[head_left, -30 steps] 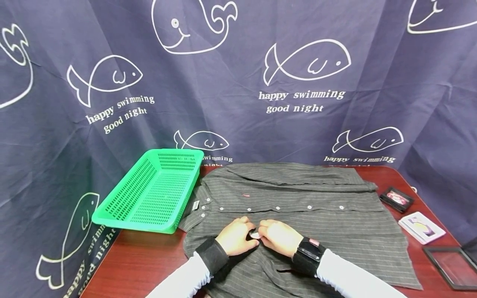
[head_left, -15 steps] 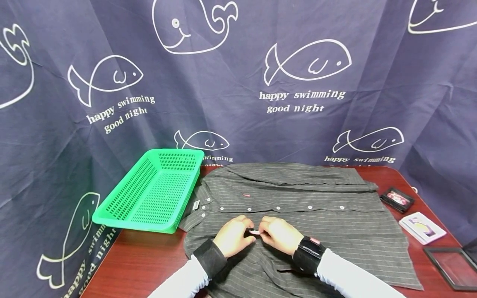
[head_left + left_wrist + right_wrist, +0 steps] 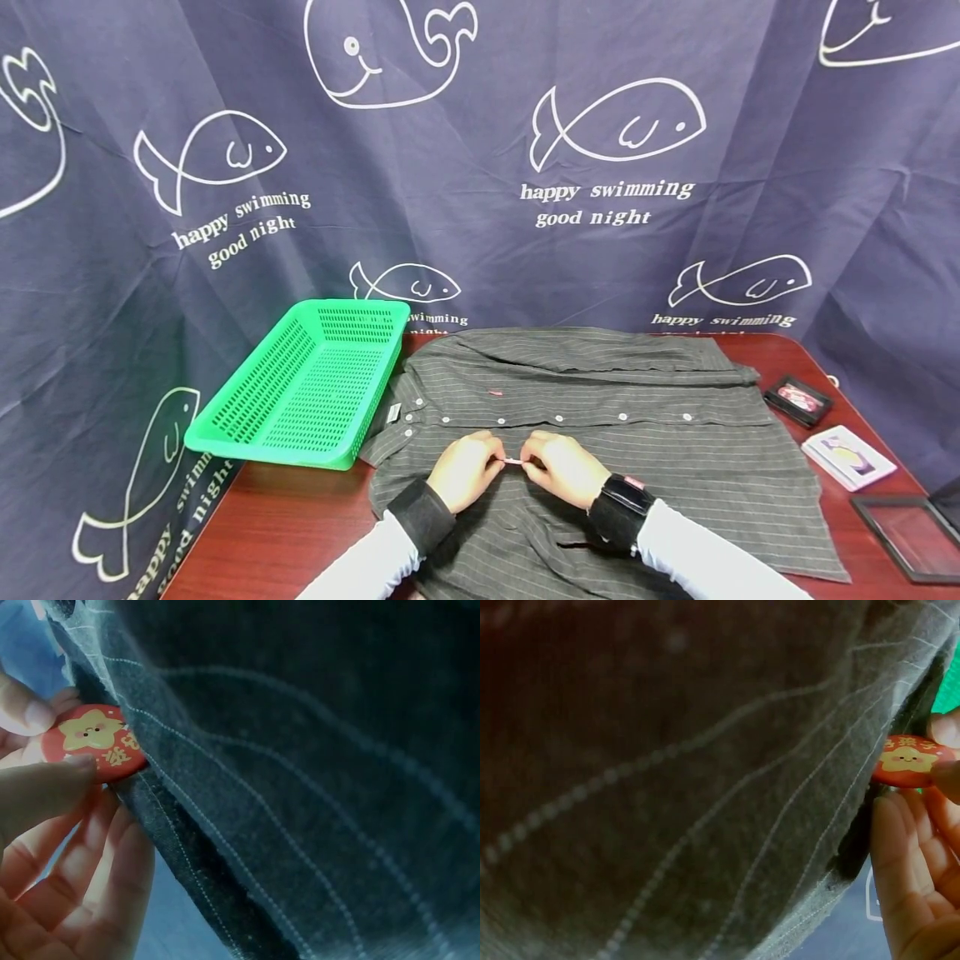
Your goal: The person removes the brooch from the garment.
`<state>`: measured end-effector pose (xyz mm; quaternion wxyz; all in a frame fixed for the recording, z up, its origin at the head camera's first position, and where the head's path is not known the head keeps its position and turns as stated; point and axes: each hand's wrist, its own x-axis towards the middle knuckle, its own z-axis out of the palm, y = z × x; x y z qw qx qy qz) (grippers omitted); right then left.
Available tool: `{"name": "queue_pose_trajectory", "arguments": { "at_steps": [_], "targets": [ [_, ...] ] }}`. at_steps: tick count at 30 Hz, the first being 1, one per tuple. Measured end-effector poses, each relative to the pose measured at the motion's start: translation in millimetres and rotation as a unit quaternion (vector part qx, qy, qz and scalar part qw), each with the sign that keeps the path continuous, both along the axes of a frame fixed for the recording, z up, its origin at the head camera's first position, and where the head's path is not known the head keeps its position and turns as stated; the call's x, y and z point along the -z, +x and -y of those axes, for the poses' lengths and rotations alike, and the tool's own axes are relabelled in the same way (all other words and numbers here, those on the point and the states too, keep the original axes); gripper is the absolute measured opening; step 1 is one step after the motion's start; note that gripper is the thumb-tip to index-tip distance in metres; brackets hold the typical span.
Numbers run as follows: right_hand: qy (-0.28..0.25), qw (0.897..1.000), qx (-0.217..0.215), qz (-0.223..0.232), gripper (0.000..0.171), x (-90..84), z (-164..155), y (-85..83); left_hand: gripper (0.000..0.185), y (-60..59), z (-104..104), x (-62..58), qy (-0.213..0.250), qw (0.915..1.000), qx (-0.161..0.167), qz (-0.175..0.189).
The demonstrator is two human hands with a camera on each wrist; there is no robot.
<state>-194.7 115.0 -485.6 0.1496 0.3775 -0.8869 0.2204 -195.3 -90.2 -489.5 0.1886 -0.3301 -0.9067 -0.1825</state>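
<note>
At nine o'clock on the table point(image 3: 285, 533) sits the green basket point(image 3: 300, 392), well apart from the work. Moving right, the dark striped shirt point(image 3: 645, 442) lies spread flat, its row of buttons running from nine to three o'clock across the middle.

On the near part of the shirt, at about six o'clock, the left hand point(image 3: 465, 471) is curled, thumb and fingertips pinching a small red badge point(image 3: 513, 461). The badge lies at three o'clock from this hand, right at its fingertips. In the left wrist view the badge point(image 3: 94, 742), printed with a yellow star, sits against a raised edge of the shirt point(image 3: 315, 787), with fingers point(image 3: 37, 795) on its face and rim.

The right hand point(image 3: 558, 471) is just beside it, also curled and pinching the badge from the other side, so the badge lies at nine o'clock from it. Both hands are equally near. The right wrist view shows the badge point(image 3: 911, 761) touching the shirt's edge point(image 3: 705, 810). Whether its pin is through the cloth cannot be told.

At three o'clock, near the table's edge, lie a small black case point(image 3: 798, 400), a white card point(image 3: 847, 457) and a dark frame point(image 3: 907, 537).
</note>
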Motion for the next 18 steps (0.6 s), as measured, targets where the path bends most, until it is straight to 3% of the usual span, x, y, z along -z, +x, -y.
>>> {"name": "queue_pose_trajectory", "arguments": {
  "at_steps": [4, 8, 18],
  "targets": [
    [-0.012, 1.0, 0.01, 0.0, 0.011, -1.6, 0.2, 1.1, 0.013, -0.5, 0.0, 0.2, 0.002, 0.9996, 0.006, -0.026],
    [-0.026, 0.999, 0.025, 0.004, 0.013, -2.8, 0.1, 1.5, 0.014, -2.3, 0.2, 2.9, 0.0, 0.9997, 0.003, -0.025],
    [-0.036, 0.995, 0.048, 0.08, 0.012, -3.2, 0.2, -1.7, 0.014, -4.2, 0.0, 4.2, 0.015, 0.9998, 0.004, -0.014]
  ]
}}
